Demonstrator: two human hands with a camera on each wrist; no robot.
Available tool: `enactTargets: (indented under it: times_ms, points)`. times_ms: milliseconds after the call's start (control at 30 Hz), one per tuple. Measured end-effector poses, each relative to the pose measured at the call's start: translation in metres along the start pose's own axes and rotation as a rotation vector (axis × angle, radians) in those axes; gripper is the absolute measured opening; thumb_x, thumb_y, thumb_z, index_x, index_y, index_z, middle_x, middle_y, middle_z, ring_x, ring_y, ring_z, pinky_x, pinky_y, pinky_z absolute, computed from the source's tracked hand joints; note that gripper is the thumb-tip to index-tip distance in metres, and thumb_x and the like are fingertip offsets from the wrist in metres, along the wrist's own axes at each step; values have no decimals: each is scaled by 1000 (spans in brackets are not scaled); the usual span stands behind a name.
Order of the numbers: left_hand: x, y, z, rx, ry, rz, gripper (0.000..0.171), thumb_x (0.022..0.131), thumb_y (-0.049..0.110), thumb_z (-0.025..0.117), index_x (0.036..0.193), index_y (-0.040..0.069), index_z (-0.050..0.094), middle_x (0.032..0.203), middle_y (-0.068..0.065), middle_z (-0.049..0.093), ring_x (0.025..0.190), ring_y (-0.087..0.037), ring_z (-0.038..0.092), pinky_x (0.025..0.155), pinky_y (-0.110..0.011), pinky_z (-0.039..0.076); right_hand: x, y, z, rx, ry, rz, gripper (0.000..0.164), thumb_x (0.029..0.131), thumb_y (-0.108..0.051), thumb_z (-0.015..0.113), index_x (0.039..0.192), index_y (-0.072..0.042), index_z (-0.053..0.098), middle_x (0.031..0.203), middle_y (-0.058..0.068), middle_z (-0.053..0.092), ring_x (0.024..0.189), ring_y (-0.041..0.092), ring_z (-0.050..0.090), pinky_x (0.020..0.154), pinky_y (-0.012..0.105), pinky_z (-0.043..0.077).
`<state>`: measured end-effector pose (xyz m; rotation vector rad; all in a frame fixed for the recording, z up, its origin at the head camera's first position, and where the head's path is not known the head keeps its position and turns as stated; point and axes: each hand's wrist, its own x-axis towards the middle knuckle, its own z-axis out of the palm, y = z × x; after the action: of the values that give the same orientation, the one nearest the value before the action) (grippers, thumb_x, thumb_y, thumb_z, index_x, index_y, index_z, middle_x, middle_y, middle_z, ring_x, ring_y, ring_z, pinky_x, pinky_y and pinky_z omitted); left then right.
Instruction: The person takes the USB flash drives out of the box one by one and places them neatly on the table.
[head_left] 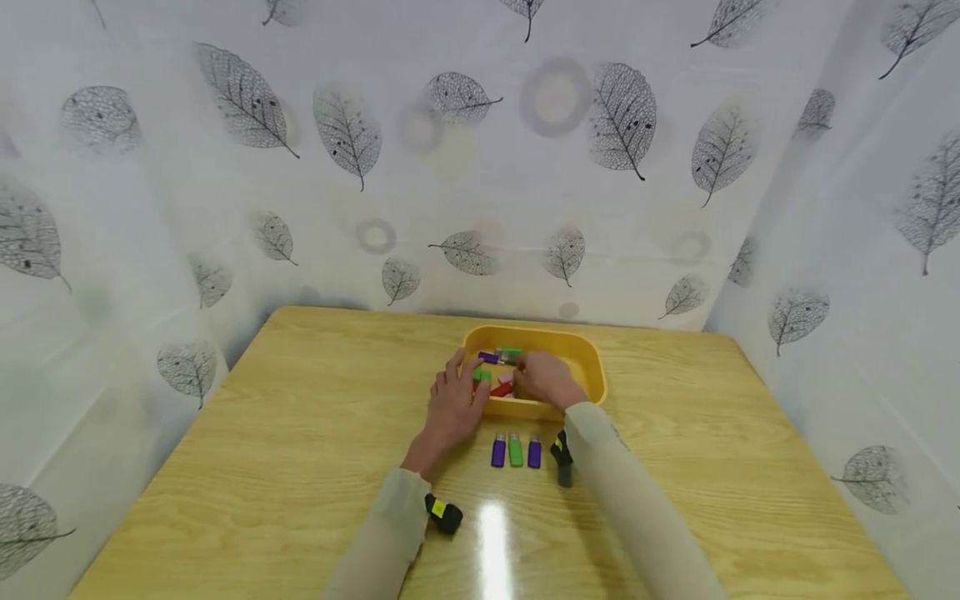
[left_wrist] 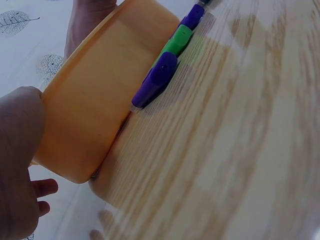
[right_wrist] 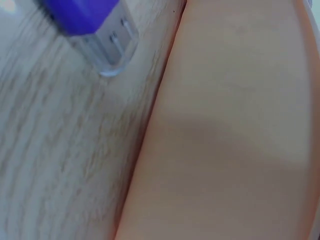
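Note:
A yellow plastic bin point(head_left: 592, 367) holds several USB flash drives in purple, green, red and pink. My left hand point(head_left: 452, 400) grips its front left corner, thumb over the front rim and other fingers along the left side. Inside the bin is my right hand point(head_left: 549, 379), fingers pointing down beside a green flash drive point(head_left: 512, 353) and a purple flash drive point(head_left: 488, 357). Its fingertips are partly hidden, so a hold cannot be made out. The right wrist view shows the bin's wall point(right_wrist: 220, 125) but not the hand.
In front of the bin, a row has a purple drive point(head_left: 498, 451), a green drive point(head_left: 515, 450) and another purple drive point(head_left: 534, 452), clear-capped ends toward the bin. They lie on a wooden table point(head_left: 322, 400). A leaf-patterned curtain point(head_left: 480, 192) hangs behind and at both sides.

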<state>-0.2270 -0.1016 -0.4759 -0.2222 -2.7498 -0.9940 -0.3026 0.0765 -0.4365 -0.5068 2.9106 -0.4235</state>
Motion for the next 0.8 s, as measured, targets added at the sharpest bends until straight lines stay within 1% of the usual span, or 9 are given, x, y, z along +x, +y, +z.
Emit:
enactTargets:
  times_ms: [167, 333, 533, 667, 800]
  points:
    - [0, 1, -1, -12, -9, 3, 50, 104, 38, 39, 148, 13, 42, 161, -14, 18, 134, -41, 34, 111, -58, 28, -1, 1, -2, 8, -3, 51, 20, 96, -27, 60, 91, -9, 67, 80, 4, 63, 70, 21, 56, 64, 33, 44]
    - [3, 2, -1, -7, -9, 4, 51, 105, 39, 38, 149, 13, 41, 162, -14, 18, 135, -41, 34, 111, -57, 28, -1, 2, -4, 42, -5, 103, 29, 97, -36, 61, 83, -11, 66, 73, 3, 61, 62, 18, 53, 56, 30, 39]
    - [4, 3, -2, -18, 5, 5, 49, 104, 35, 41, 147, 12, 42, 161, -15, 19, 134, -42, 34, 110, -58, 29, 1, 1, -5, 14, 33, 115, 35, 95, -41, 64, 80, -9, 64, 64, 3, 54, 56, 17, 50, 50, 28, 36]
    - [2, 2, -3, -23, -4, 3, 49, 104, 36, 41, 147, 11, 43, 161, -15, 18, 135, -42, 34, 110, -58, 28, 2, 1, -3, -12, 35, 132, 38, 93, -43, 66, 78, -8, 63, 61, 2, 51, 55, 17, 50, 49, 27, 35]
    - [1, 2, -2, -24, -12, 0, 50, 104, 35, 40, 148, 10, 42, 162, -14, 18, 136, -41, 33, 111, -57, 27, 3, -1, -1, -38, 32, 152, 39, 91, -43, 68, 77, -8, 63, 61, 2, 52, 55, 17, 51, 49, 27, 36]
